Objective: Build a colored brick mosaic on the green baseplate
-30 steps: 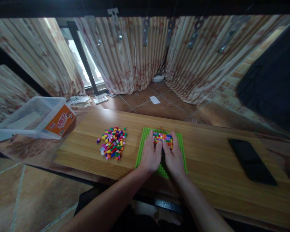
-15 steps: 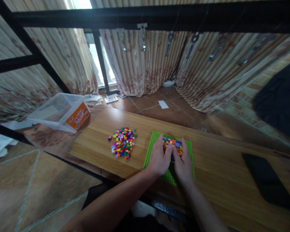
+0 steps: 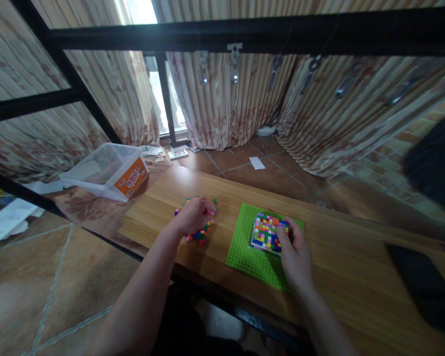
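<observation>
A flat block of small multicoloured toy bricks (image 3: 264, 230) lies on a green studded baseplate (image 3: 241, 252). My right hand (image 3: 295, 247) grips the block's right side, thumb on its top and fingers along the far right edge. To the left, my left hand (image 3: 196, 215) is over a pile of loose toy bricks (image 3: 197, 237), covering most of it. Its fingers are curled downward and closed at the pile's right side, with a bit of pink showing by the fingertips. Whatever they pinch is too small to make out.
A wooden table (image 3: 163, 217) carries the bricks, with a dark flat slab (image 3: 422, 284) at its right. Beyond its left end stands a clear plastic bin (image 3: 104, 170) with an orange label. A black metal bar (image 3: 244, 37) crosses overhead before striped curtains (image 3: 230, 113).
My left hand has left the brick block and moved left onto the loose pile. My right hand stays on the block, now at its right side. The view has shifted slightly.
</observation>
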A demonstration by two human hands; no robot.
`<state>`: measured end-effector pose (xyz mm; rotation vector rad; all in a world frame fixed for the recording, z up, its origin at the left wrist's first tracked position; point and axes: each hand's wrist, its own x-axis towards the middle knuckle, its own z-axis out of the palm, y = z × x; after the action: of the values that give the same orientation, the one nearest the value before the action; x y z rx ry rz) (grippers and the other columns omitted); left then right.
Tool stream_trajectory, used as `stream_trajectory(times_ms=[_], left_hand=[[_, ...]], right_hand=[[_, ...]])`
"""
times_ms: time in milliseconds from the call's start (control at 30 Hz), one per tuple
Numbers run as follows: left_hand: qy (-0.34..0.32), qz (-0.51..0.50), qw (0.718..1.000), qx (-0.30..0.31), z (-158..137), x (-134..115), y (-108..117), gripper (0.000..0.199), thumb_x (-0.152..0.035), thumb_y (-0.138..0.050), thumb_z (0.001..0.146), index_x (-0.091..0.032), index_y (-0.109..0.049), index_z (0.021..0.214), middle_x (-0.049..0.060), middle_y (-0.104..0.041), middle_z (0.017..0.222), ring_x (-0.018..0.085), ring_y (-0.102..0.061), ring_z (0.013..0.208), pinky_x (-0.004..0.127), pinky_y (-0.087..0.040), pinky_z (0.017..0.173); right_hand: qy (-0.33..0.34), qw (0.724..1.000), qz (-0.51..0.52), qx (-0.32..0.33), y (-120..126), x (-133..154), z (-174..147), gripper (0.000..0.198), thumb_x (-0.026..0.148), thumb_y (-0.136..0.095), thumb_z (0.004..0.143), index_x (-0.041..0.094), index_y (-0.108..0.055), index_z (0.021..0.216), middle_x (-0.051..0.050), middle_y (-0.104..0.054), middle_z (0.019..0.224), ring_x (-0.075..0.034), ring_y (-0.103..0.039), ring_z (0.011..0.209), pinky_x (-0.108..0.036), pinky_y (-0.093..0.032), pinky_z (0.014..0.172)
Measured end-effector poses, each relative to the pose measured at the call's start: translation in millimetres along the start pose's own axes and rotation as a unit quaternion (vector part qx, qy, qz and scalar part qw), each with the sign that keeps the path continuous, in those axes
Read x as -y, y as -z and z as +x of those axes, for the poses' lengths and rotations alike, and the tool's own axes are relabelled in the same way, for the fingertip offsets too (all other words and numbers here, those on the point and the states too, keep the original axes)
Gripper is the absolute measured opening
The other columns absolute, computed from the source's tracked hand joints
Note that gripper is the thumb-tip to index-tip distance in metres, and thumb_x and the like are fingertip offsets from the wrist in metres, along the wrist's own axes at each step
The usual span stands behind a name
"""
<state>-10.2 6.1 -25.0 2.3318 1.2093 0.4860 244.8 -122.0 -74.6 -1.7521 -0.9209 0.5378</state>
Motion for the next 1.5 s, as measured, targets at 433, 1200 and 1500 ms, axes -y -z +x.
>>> stream_trajectory(times_ms=[433,1200,1500], left_hand=[[-0.03,0.161,0.985,0.047,-5.2,-10.5,-2.3,0.015,-0.012,-0.06,0.076,-0.018,-0.071,0.068,0.007,-0.068,0.083,0.022,-0.061,0.084,0.035,-0.046,0.082],[-0.236,-0.061,0.97,0.019,-5.2,-84.0,-50.5,0.014,-0.017,-0.049,0.094,-0.018,-0.064,0.094,0.004,-0.066,0.091,0.015,-0.063,0.085,0.026,-0.047,0.076],[-0.208,-0.027,0.978,-0.006,-4.8,-90.2,-51.1,0.013,-0.012,-0.053,0.087,-0.019,-0.056,0.098,0.002,-0.066,0.087,0.016,-0.063,0.079,0.028,-0.049,0.076]], right_hand=[[0.017,1.0,-0.002,-0.007,-0.3,4.0,-1.1,0.059,0.06,-0.053,0.085,0.02,-0.057,0.128,-0.012,-0.062,0.127,-0.027,-0.058,0.113,-0.045,-0.041,0.102],[0.029,0.999,0.009,-0.012,-3.1,7.2,0.5,0.057,0.056,-0.052,0.086,0.017,-0.058,0.127,-0.014,-0.063,0.127,-0.028,-0.058,0.116,-0.048,-0.04,0.104],[0.03,0.999,0.014,0.0,-2.1,6.6,0.8,0.057,0.056,-0.054,0.086,0.019,-0.055,0.129,-0.013,-0.062,0.128,-0.027,-0.058,0.116,-0.048,-0.041,0.104]])
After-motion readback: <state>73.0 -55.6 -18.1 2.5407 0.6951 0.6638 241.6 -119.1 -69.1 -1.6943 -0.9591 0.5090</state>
